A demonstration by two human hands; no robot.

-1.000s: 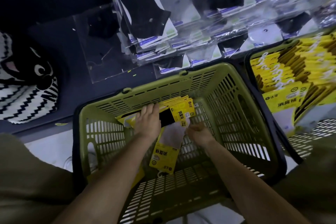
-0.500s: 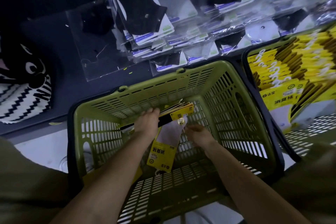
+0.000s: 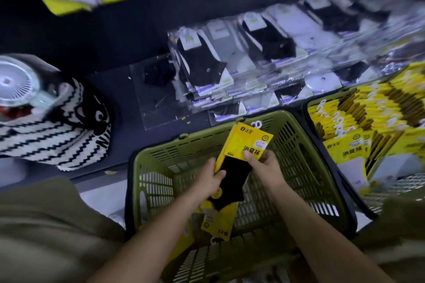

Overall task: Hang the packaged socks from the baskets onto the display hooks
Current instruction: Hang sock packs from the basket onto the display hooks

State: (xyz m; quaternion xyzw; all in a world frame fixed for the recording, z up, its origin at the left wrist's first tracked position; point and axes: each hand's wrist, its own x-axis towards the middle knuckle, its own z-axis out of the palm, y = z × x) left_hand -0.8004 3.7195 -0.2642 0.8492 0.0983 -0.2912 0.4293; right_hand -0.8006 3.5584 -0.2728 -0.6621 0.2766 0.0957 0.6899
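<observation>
Head view looks down into the green basket (image 3: 156, 181) at lower centre, and over it I hold one pack of socks (image 3: 248, 145) with its yellow card toward the top of the frame. My left hand (image 3: 207, 181) is curled round the left edge at the black sock, and my right hand (image 3: 266, 167) pinches the card, thumb on top. I judge the step is picking up. Next the pack must go up so its small white hanger (image 3: 256, 124) slides onto a display hook, which I cannot see. More yellow packs (image 3: 216, 225) lie below in the basket. Behind is a dark shelf (image 3: 124, 89) with clear-wrapped socks (image 3: 264, 53) in rows. At right stands a second basket (image 3: 305, 108) full of yellow packs, at left a striped bag (image 3: 46, 135) and a small fan (image 3: 16, 82).
</observation>
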